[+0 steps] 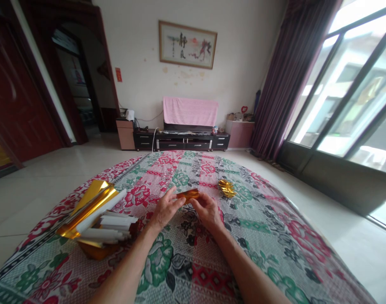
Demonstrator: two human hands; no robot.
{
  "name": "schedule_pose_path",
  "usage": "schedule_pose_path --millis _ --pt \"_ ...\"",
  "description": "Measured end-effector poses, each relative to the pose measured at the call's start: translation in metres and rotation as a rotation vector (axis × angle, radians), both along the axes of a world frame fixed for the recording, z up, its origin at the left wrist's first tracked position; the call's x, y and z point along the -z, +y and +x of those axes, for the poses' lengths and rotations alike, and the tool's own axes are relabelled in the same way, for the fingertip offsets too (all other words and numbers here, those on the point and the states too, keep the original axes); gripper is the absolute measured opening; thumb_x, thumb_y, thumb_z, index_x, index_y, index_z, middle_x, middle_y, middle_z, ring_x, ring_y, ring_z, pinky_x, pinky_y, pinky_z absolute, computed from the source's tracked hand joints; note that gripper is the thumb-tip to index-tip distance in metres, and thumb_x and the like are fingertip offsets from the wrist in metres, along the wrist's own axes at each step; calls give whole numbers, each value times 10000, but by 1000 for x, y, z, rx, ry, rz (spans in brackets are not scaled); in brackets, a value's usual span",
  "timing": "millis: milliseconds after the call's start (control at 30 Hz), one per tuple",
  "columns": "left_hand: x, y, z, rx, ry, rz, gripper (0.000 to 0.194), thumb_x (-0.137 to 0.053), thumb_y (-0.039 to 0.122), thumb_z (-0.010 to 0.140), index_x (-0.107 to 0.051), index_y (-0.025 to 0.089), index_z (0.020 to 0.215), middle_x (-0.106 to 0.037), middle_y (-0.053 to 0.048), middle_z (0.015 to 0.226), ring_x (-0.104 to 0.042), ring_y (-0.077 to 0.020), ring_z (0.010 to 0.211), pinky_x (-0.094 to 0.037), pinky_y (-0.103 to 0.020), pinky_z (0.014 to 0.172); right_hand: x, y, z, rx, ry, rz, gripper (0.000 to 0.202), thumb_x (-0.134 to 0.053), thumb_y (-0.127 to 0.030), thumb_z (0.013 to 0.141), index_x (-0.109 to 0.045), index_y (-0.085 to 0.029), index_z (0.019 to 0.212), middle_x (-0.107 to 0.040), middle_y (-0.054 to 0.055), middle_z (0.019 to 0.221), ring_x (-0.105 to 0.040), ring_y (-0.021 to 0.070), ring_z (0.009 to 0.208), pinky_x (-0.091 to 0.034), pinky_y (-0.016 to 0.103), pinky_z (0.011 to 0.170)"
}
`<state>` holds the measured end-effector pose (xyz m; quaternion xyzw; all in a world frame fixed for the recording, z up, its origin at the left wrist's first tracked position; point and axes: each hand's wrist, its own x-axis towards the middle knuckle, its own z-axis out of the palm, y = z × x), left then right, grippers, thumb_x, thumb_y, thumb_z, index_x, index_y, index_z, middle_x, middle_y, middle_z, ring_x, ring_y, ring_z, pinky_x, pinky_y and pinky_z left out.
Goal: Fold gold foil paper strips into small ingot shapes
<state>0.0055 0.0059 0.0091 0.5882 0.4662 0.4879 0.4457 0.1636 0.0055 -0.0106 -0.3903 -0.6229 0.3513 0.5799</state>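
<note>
Shiny gold foil strip (188, 195), pinched in the grip of left hand (166, 208) and right hand (208, 211), clear of the floral cloth-covered bench's (262, 253) edges.

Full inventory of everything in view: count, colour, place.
foil strip: 1, copper-gold, between hands
folded foil pieces: several, uncountable, gold, right of hands
foil sheets: several, gold, table left
paper pieces: many, white, among foil sheets
tablecloth: 1, red/green/grey floral, on table
low cabinet row: 1, black, far wall
side cabinets: 2, pinkish, its ends
draped cloth: 1, pink, above cabinet row
figurine: 1, white/blue/red, on cabinet row
heart: 1, red, above right side cabinet
framed picture: 1, brown frame, wall
wall slip: 1, red, by doorway
door: 1, dark red, left
curtain: 1, purple, right
window: 1, dark frame, far right
left hand, right hand: 2, bare, over table
</note>
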Motion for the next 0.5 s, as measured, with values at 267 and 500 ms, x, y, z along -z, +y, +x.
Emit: schedule_pose_path --millis 267,500 --pt "0 1 5 91 -465 -40 772 -635 215 682 -278 184 1366 -643 -68 989 -621 -166 866 -476 -291 791 4 -4 -6 -56 -3 -40 264 -608 -327 740 -550 -194 961 -649 31 846 -611 156 729 -503 275 670" --pt "1 2 3 64 -432 0 719 -638 208 674 -353 211 1334 -643 -24 905 -607 -139 793 -467 -253 739 0 -4 -5 -149 174 -150 537 -636 -362 722 -443 -201 1197 -642 25 825 -603 159 727 -478 265 653"
